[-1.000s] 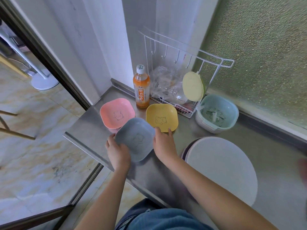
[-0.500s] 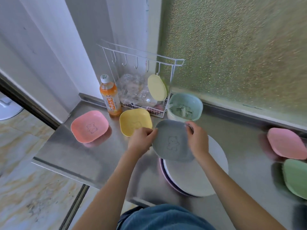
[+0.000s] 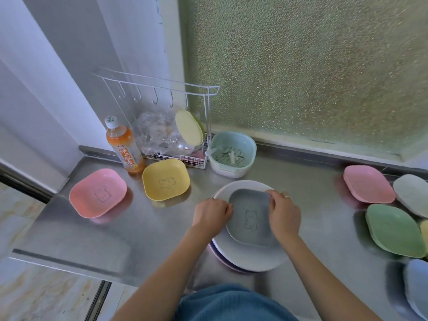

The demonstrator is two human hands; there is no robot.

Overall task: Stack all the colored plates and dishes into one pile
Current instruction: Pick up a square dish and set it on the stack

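Observation:
A blue-grey square dish (image 3: 251, 218) with a bear drawing sits on the big white round plate (image 3: 252, 258) in the middle of the steel counter. My left hand (image 3: 212, 216) grips the dish's left edge and my right hand (image 3: 283, 214) grips its right edge. A purple rim shows under the white plate. To the left lie a pink dish (image 3: 98, 193) and a yellow dish (image 3: 165, 179). At the right edge lie a pink dish (image 3: 368, 184), a pale grey one (image 3: 412, 194), a green one (image 3: 393, 230) and a blue one (image 3: 416, 283).
An orange drink bottle (image 3: 124, 147) stands at the back left. Beside it is a white wire rack (image 3: 176, 144) with plastic bags and an upright yellow plate (image 3: 188, 127). A teal strainer bowl (image 3: 232, 154) sits at the back. The counter's front edge (image 3: 69, 262) drops to the floor.
Both hands carried the blue-grey dish from beside the pink and yellow dishes to the right and lowered it onto the white round plate. The view swung right, showing more dishes.

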